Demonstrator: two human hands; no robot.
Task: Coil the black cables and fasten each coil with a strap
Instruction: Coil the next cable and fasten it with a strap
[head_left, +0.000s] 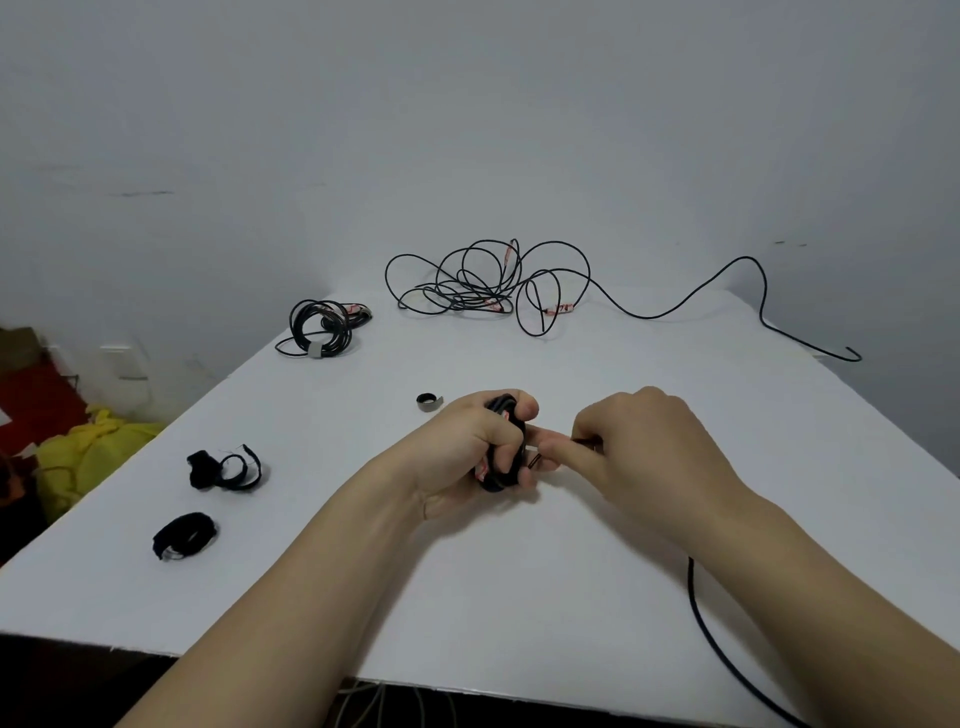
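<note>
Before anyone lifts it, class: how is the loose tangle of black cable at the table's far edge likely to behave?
The tangled cable probably sags and trails, since its thin loops cross loosely and one end snakes off to the right. It looks springy rather than limp: several loops stand up off the table.

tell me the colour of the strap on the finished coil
Light grey strap on black cable coil; head view.

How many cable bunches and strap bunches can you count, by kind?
Tied cable coil: 1
Cable coil in left hand: 1
Tangled cable pile: 1
Grey strap roll: 1
Black strap bundles: 2
Total: 6
</note>
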